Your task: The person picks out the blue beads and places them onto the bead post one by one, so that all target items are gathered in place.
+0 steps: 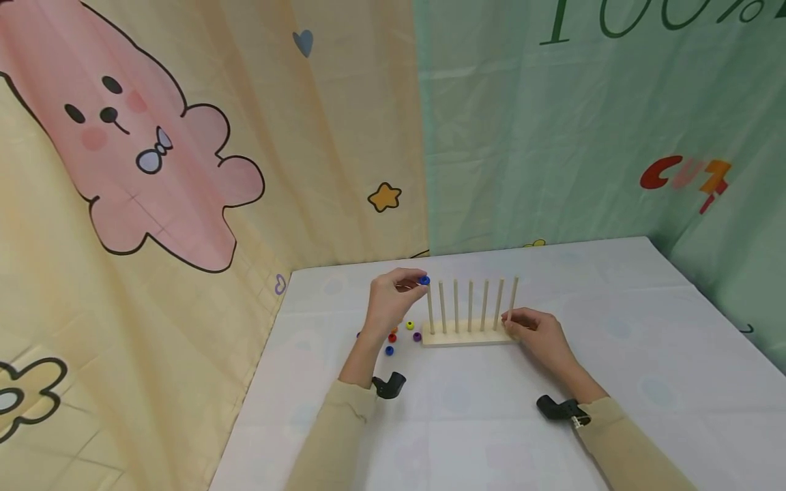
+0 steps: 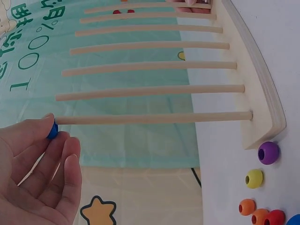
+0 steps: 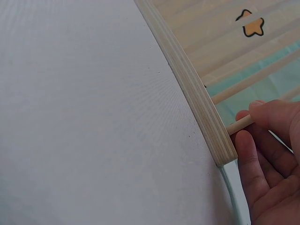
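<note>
My left hand (image 1: pixel 390 300) pinches a blue bead (image 2: pixel 53 131) between thumb and fingertips, right at the top end of the leftmost peg (image 2: pixel 154 118). How far the peg's tip enters the bead's hole cannot be made out. That peg is one of several thin upright wooden pegs on a pale wooden base (image 1: pixel 467 338). At the other end of the base, my right hand (image 1: pixel 542 339) grips the rightmost peg (image 3: pixel 241 124) low down between thumb and fingers, close beside the base's end.
Loose beads lie left of the base: a purple bead (image 2: pixel 268 153), a yellow bead (image 2: pixel 254 178), orange beads (image 2: pixel 247 207), a red bead (image 2: pixel 274 218) and another blue bead (image 1: pixel 389 350). A white cloth covers the table (image 1: pixel 467 423). Printed curtains (image 1: pixel 344 136) hang behind it.
</note>
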Motion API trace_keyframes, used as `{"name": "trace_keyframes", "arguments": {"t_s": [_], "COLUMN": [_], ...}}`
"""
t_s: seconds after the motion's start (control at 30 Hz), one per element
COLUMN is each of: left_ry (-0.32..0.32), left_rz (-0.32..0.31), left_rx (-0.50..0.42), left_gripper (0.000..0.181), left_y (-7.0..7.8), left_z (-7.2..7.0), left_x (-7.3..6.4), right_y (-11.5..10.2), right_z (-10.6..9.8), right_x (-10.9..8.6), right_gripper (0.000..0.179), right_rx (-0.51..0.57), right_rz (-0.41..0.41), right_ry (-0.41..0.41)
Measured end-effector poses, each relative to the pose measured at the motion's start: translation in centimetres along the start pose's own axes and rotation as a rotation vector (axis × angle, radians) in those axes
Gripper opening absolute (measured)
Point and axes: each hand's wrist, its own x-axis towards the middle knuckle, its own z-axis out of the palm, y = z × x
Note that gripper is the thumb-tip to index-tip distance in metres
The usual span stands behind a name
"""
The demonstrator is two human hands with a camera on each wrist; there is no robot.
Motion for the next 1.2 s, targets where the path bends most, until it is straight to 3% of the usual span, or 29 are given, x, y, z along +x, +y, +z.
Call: {"name": "trace_keyframes", "arguments": {"t_s": [0.63,1.2], "left_ry": [-0.040,-0.049], "left_rz": [0.014,-0.021], "left_rx": [0.003,0.023], "left_gripper": [0.023,0.025], "left_y": [0.10,-0.40], "left_z": [0.23,0.63], "left_x": [0.09,-0.17], "right_y": [-0.20,-0.17], "right_z": [0.21,0.15], "right_x": [-0.04,-0.05], "right_gripper": [0.022,0.020], "right_rx": [-0.024,-0.033], "right_rz": [0.014,0.016], "right_ry": [0.013,0.022]}}
